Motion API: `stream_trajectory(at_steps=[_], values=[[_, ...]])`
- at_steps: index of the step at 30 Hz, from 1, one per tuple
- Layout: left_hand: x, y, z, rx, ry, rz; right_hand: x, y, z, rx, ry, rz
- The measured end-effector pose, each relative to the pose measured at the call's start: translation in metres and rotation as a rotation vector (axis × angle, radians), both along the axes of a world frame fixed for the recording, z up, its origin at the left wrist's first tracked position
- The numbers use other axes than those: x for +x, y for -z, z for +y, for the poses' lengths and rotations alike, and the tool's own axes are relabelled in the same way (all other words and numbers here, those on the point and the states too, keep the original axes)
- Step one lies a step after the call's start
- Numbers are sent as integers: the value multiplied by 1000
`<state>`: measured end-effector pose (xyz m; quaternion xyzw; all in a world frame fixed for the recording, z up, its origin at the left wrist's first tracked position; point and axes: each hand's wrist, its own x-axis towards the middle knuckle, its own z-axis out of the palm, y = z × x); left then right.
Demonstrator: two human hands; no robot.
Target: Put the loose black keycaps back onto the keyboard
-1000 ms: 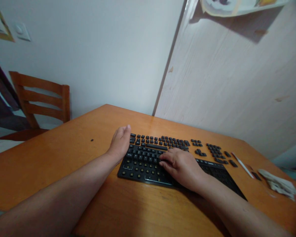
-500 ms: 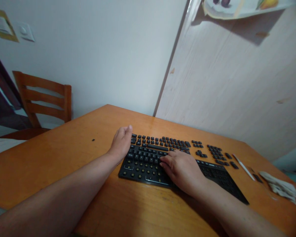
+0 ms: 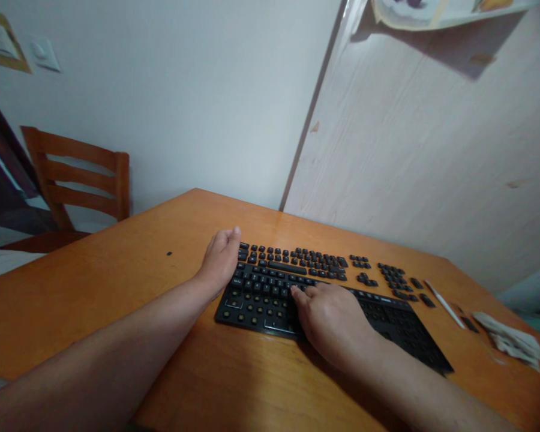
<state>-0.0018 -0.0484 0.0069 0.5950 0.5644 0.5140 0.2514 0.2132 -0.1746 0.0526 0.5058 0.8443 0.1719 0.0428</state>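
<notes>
A black keyboard (image 3: 247,311) lies on the wooden table, its upper left rows fitted with keycaps and its lower left rows showing bare key sockets. My left hand (image 3: 220,259) is at the keyboard's left edge, closed against it, with the thumb uppermost; its other fingers are mostly hidden. Over the middle of the keyboard, my right hand (image 3: 330,321) is closed, fingers bent down onto the key rows. Whatever is under its fingertips is hidden. Behind the keyboard, loose black keycaps (image 3: 317,258) lie in rows, with a long space bar keycap (image 3: 287,267) among them.
More loose keycaps (image 3: 392,277) lie at the right, near a white pen-like stick (image 3: 445,305) and a crumpled pale cloth (image 3: 510,339). One small dark piece (image 3: 169,253) sits on the table (image 3: 117,288) to the left. A wooden chair (image 3: 83,171) stands beyond the left edge.
My right hand has shifted slightly toward me, and its fingers are bent more steeply over the keys. My left hand stays at the keyboard's left edge.
</notes>
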Motion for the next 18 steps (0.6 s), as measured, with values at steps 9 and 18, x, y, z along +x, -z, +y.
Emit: stream_trajectory(at_steps=[9, 18], values=[[-1, 1, 1, 3, 2, 4, -9, 3, -8, -113, 72, -56], [-1, 1, 0, -12, -4, 4, -14, -1, -9, -148, 97, -84]])
